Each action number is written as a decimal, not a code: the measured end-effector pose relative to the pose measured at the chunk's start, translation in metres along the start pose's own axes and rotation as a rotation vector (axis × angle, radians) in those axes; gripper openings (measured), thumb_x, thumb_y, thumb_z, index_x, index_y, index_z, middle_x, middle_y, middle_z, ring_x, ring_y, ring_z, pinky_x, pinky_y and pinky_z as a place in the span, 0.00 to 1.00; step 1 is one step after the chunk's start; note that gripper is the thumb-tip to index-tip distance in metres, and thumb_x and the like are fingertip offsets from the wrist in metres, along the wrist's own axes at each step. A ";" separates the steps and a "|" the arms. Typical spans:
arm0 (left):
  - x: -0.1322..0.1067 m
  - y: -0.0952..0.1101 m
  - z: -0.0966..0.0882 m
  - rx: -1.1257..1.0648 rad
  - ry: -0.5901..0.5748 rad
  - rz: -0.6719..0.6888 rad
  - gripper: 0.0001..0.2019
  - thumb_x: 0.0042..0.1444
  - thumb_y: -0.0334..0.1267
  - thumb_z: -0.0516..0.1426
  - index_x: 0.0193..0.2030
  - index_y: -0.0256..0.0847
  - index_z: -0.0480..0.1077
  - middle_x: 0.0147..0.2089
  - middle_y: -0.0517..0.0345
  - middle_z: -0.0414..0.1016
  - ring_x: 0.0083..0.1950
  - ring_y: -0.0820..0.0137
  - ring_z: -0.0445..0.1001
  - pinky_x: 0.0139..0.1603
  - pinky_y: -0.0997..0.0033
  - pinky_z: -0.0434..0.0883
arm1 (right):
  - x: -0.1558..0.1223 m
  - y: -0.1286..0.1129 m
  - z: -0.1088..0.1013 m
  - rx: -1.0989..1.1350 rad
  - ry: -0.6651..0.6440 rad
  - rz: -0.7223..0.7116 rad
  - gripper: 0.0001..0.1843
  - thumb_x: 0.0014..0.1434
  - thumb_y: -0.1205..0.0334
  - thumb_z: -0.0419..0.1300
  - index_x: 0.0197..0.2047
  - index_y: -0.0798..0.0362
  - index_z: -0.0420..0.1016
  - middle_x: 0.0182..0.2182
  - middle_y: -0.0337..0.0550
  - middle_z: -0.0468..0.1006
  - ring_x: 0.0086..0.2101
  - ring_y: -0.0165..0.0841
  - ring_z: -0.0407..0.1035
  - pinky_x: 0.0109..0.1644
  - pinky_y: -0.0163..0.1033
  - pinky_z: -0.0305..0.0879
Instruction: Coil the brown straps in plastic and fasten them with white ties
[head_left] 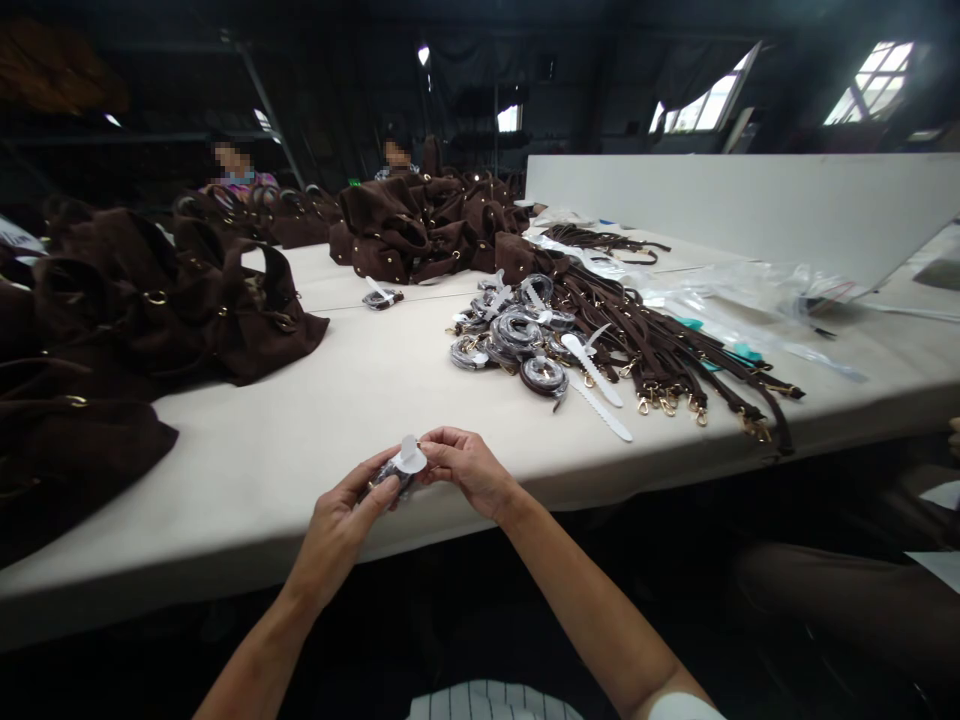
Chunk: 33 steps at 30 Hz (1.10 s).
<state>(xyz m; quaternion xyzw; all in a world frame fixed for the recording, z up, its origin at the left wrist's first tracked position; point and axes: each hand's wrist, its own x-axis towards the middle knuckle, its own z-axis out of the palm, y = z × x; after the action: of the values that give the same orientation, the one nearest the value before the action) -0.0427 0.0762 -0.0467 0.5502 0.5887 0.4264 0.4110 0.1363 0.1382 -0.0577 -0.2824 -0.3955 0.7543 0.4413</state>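
Observation:
Close to the table's front edge, my left hand (pixel 341 515) is closed around a small coiled strap (pixel 395 480) in clear plastic. A white serrated tie (pixel 409 457) sits over the coil, one end sticking up. My right hand (pixel 471 470) pinches with thumb and fingers at the tie's right edge; what exactly lies between the fingertips is hidden. Ahead and to the right is a pile of similar plastic-wrapped coiled straps (pixel 516 330). Loose white ties (pixel 592 370) lie beside that pile, and one tied coil (pixel 382 295) sits apart behind it.
Dark brown handbags (pixel 255 310) crowd the left side, with more handbags (pixel 409 225) heaped at the back. Long brown straps with gold clasps (pixel 667 350) spread to the right, near clear plastic sheets (pixel 750 290). A white panel (pixel 720 205) stands behind. Two people are in the background.

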 end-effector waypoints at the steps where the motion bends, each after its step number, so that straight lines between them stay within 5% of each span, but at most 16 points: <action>1: 0.001 0.001 0.000 -0.028 0.007 -0.015 0.27 0.54 0.56 0.62 0.57 0.47 0.73 0.48 0.58 0.79 0.53 0.60 0.71 0.52 0.65 0.66 | 0.000 0.000 0.000 -0.008 -0.001 -0.002 0.23 0.42 0.49 0.74 0.33 0.58 0.76 0.26 0.38 0.77 0.26 0.27 0.70 0.36 0.34 0.68; 15: 0.004 -0.001 0.007 -0.129 0.137 -0.045 0.27 0.49 0.55 0.65 0.53 0.43 0.77 0.51 0.55 0.81 0.58 0.55 0.71 0.64 0.56 0.62 | 0.004 0.009 0.002 -0.032 -0.015 -0.046 0.26 0.44 0.43 0.71 0.35 0.56 0.71 0.25 0.39 0.77 0.24 0.28 0.72 0.31 0.33 0.66; 20: 0.008 0.007 0.007 -0.063 0.114 -0.053 0.27 0.48 0.53 0.65 0.52 0.42 0.77 0.51 0.54 0.81 0.57 0.54 0.72 0.63 0.54 0.63 | 0.002 0.004 0.002 -0.014 0.014 -0.039 0.24 0.40 0.53 0.74 0.35 0.56 0.72 0.26 0.37 0.78 0.25 0.28 0.74 0.32 0.32 0.67; 27: 0.014 0.011 0.019 0.077 0.230 -0.012 0.27 0.47 0.53 0.63 0.50 0.37 0.78 0.44 0.50 0.81 0.46 0.54 0.77 0.53 0.55 0.70 | 0.007 0.008 -0.003 -0.014 -0.025 -0.049 0.25 0.39 0.50 0.75 0.34 0.55 0.71 0.22 0.35 0.76 0.22 0.26 0.71 0.29 0.30 0.63; 33: 0.015 0.002 0.007 0.060 0.081 -0.012 0.31 0.49 0.58 0.64 0.57 0.44 0.74 0.49 0.55 0.81 0.51 0.57 0.76 0.60 0.57 0.67 | 0.005 0.008 -0.001 -0.038 -0.005 -0.065 0.27 0.40 0.50 0.74 0.38 0.56 0.71 0.24 0.37 0.78 0.24 0.29 0.74 0.29 0.31 0.67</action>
<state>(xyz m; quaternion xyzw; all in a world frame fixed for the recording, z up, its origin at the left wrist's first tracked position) -0.0363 0.0917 -0.0466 0.5409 0.6206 0.4279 0.3730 0.1309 0.1404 -0.0651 -0.2757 -0.4198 0.7328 0.4591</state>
